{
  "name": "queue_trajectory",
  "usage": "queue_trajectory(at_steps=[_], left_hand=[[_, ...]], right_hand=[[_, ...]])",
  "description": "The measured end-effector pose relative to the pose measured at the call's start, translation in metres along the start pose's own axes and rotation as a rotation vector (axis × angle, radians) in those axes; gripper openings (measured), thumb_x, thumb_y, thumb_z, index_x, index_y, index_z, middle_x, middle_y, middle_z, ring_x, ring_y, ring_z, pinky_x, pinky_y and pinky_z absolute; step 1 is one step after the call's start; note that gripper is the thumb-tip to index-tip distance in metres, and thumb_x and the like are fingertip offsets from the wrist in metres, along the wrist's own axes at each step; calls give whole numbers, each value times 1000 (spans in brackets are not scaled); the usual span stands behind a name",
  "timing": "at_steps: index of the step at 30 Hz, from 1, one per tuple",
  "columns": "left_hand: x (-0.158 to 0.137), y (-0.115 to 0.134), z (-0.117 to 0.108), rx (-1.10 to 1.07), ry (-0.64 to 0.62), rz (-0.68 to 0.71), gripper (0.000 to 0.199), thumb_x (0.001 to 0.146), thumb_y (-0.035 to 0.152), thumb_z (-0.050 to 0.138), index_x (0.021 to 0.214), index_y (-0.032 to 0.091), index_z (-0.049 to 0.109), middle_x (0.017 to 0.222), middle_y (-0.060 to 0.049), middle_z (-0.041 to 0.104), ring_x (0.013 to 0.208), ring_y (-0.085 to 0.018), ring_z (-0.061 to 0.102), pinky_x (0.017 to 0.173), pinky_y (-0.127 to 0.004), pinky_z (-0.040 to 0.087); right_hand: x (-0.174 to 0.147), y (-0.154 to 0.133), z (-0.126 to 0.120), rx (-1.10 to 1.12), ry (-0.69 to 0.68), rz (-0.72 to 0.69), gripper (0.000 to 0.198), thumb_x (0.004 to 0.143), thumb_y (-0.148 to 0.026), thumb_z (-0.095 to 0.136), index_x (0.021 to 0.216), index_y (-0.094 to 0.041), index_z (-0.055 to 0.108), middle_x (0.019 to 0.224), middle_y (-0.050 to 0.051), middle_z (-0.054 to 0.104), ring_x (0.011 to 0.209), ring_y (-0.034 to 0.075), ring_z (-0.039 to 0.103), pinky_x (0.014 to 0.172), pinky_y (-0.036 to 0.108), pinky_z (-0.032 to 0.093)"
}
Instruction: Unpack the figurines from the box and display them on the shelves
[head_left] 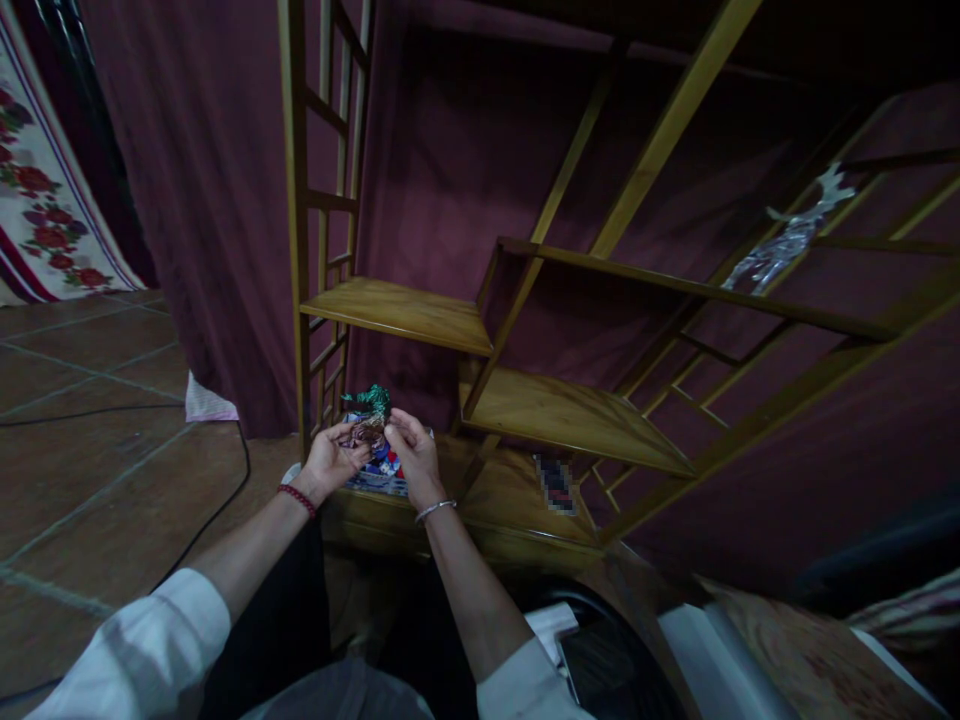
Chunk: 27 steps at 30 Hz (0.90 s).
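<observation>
Both of my hands are in front of the wooden shelf unit's low left corner, above a patterned box (379,484). My left hand (334,462) is half turned up, its fingers curled around a brownish crumpled bundle (367,432), perhaps of cord or fabric. My right hand (412,455) pinches the right side of that same bundle between thumb and fingers. A shiny green frilly piece (371,398) shows just beyond the bundle; whether the two are joined I cannot tell. Red, blue and white items (386,462) lie in the box beneath, partly hidden by my hands.
The wooden shelf unit (397,308) rises in front, with stepped boards and lattice sides. A silvery deer figure (787,240) stands on its right board. A blurred-out dark item (556,485) lies on the bottom board. A black cable (232,490) crosses the tiled floor.
</observation>
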<state>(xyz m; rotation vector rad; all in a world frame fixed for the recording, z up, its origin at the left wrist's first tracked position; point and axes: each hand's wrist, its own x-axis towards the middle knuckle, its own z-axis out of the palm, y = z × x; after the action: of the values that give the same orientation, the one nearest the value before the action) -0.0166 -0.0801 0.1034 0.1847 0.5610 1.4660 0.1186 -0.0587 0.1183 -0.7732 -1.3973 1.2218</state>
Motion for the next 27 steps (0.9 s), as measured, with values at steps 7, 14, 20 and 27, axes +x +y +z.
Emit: queue_trajectory(at_steps=[7, 14, 20, 27], left_hand=[[3, -3, 0, -29, -94, -17, 22, 73, 19, 41, 61, 10, 57, 52, -7, 55, 39, -13, 45, 40, -27, 39], [0, -6, 8, -37, -41, 12, 19, 72, 15, 42, 62, 10, 57, 55, -7, 57, 44, -14, 50, 46, -29, 44], [-1, -7, 13, 13, 0, 29, 16, 73, 12, 44, 62, 10, 56, 55, -6, 57, 45, -13, 51, 48, -28, 46], [2, -11, 8, 77, -32, 32, 13, 75, 12, 46, 72, 9, 59, 61, -7, 60, 45, -12, 52, 45, -25, 45]], right_hand=[[-4, -5, 1, 5, -54, -54, 40, 71, -34, 61, 108, -20, 57, 105, 5, 62, 95, 16, 57, 87, 31, 45], [-4, -6, -2, 44, -12, -9, 42, 69, -33, 62, 108, -20, 57, 104, 6, 62, 96, 17, 58, 86, 32, 46], [-6, -8, -5, 62, 17, -7, 39, 68, -32, 62, 104, -18, 59, 106, 7, 62, 98, 18, 58, 89, 34, 45], [-8, 5, -12, 6, 64, -19, 37, 68, -33, 60, 102, -17, 61, 106, 7, 63, 99, 19, 58, 92, 35, 44]])
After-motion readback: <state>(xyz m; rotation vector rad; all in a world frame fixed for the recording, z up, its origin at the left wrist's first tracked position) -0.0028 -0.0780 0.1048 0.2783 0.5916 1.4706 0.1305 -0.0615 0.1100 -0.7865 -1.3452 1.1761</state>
